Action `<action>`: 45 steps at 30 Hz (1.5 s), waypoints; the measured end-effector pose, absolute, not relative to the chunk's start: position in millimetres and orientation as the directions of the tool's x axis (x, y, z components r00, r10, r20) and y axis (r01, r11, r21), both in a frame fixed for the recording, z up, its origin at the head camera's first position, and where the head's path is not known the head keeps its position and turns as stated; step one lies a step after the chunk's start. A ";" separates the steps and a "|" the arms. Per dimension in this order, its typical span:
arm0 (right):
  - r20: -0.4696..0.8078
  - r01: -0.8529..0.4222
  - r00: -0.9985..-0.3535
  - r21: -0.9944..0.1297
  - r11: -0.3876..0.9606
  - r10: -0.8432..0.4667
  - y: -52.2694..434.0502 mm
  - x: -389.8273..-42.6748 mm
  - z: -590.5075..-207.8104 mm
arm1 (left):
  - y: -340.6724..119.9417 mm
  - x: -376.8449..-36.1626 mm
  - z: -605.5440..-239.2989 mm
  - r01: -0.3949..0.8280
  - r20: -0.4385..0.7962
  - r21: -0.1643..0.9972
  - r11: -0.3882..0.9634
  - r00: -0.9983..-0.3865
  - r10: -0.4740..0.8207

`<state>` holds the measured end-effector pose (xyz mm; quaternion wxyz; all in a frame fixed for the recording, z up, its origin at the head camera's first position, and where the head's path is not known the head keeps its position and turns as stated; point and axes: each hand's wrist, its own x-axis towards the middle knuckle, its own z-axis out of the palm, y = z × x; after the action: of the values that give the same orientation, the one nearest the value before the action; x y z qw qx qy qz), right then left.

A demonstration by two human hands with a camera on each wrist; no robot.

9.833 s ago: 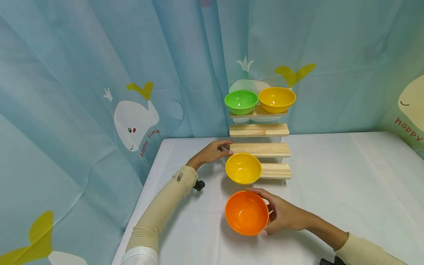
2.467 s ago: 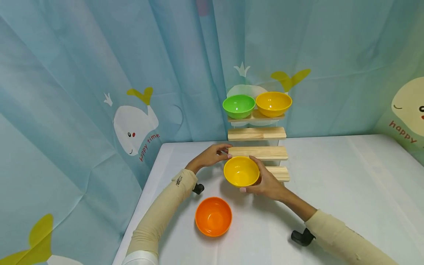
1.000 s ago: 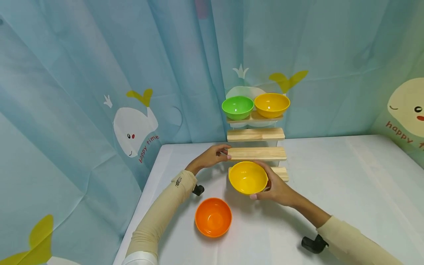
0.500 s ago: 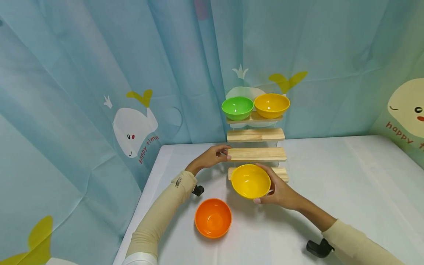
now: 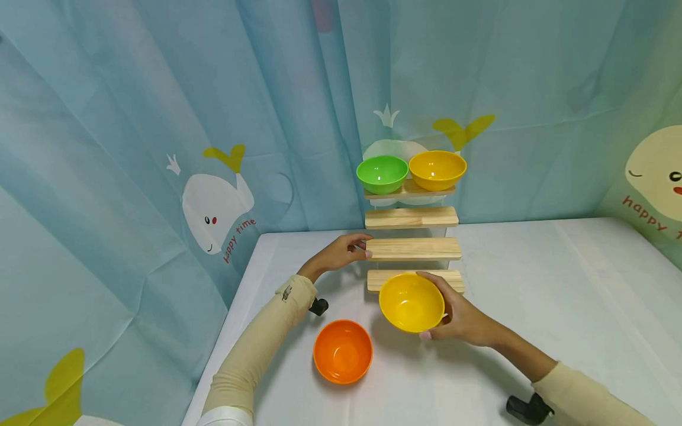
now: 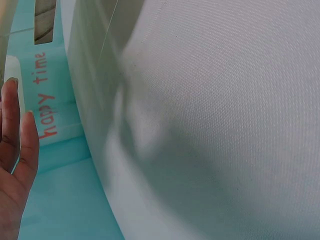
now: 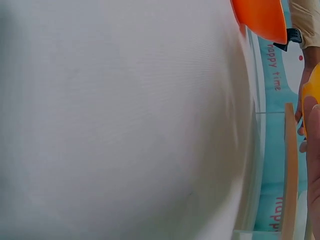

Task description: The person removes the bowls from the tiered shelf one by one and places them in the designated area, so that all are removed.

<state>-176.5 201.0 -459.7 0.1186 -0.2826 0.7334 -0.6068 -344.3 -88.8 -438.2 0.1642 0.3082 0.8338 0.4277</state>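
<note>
My right hand (image 5: 445, 310) grips a yellow bowl (image 5: 410, 302) by its right rim and holds it just in front of the lowest step of a wooden stepped shelf (image 5: 415, 280). The bowl's edge (image 7: 313, 85) and my fingers (image 7: 315, 165) show at the right of the right wrist view, beside a wooden slat (image 7: 289, 170). My left hand (image 5: 358, 248) touches the left end of the second step (image 5: 413, 248); its fingers (image 6: 12, 150) look straight. An orange bowl (image 5: 343, 351) stands on the table to the left of the held bowl.
A green bowl (image 5: 382, 174) and a yellow-orange bowl (image 5: 437, 170) sit side by side on the top step. A white cloth covers the table (image 5: 533, 284). Blue curtains with whale prints (image 5: 215, 201) hang close behind and to the left.
My right hand has lifted the yellow bowl off the lowest step and brought it nearer and to the right. Before that it set the orange bowl down further left. The left hand stayed put.
</note>
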 end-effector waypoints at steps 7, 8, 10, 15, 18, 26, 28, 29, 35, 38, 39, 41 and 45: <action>0.153 -0.252 -0.800 -0.963 0.094 -0.580 205.0 -172.1 -461.8 | -88.7 -346.0 -438.9 0.372 -0.011 0.813 0.447 -0.759 0.651; 0.146 -0.244 -0.800 -0.965 0.093 -0.582 205.3 -171.5 -462.6 | -88.6 -345.5 -438.2 0.372 -0.012 0.812 0.450 -0.760 0.650; 0.132 -0.230 -0.799 -0.969 0.095 -0.587 205.7 -169.8 -464.2 | -88.3 -341.9 -433.5 0.376 -0.016 0.808 0.453 -0.756 0.654; 0.127 -0.208 -0.772 -0.976 0.058 -0.623 205.9 -166.5 -468.2 | -87.6 -327.2 -413.8 0.394 -0.018 0.800 0.452 -0.737 0.675; 0.119 -0.198 -0.762 -0.979 0.055 -0.637 206.3 -164.3 -469.7 | -87.5 -327.1 -413.1 0.400 -0.019 0.798 0.451 -0.731 0.683; 0.109 -0.200 -0.738 -0.978 0.061 -0.666 208.4 -160.2 -472.3 | -88.5 -346.8 -441.0 0.394 -0.004 0.801 0.451 -0.750 0.661; 0.113 -0.200 -0.731 -0.978 0.053 -0.673 208.8 -159.0 -472.9 | -88.2 -346.2 -440.5 0.393 -0.002 0.801 0.452 -0.753 0.658; 0.105 -0.191 -0.732 -0.980 0.055 -0.673 208.8 -158.2 -473.1 | -88.2 -345.6 -440.0 0.392 0.000 0.803 0.450 -0.754 0.657; 0.086 -0.177 -0.721 -0.982 0.063 -0.688 208.9 -153.9 -475.6 | -88.2 -344.0 -438.5 0.391 0.005 0.804 0.447 -0.757 0.653; 0.078 -0.171 -0.715 -0.983 0.066 -0.694 208.5 -151.9 -476.8 | -88.3 -344.1 -438.9 0.394 0.008 0.803 0.447 -0.756 0.654; 0.083 -0.174 -0.711 -0.983 0.061 -0.699 208.4 -151.5 -477.3 | -88.2 -344.2 -439.0 0.394 0.007 0.803 0.447 -0.757 0.654; 0.069 -0.162 -0.713 -0.985 0.067 -0.698 208.0 -150.4 -477.7 | -88.3 -344.2 -439.1 0.395 0.010 0.804 0.444 -0.755 0.655; 0.058 -0.156 -0.714 -0.985 0.078 -0.698 206.9 -148.6 -479.1 | -88.7 -344.0 -439.6 0.393 0.010 0.808 0.439 -0.754 0.657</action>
<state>-148.6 206.9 -479.1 0.2236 -0.3053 0.6994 -0.6063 -344.0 -88.7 -439.6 0.1549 0.3147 0.8339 0.4262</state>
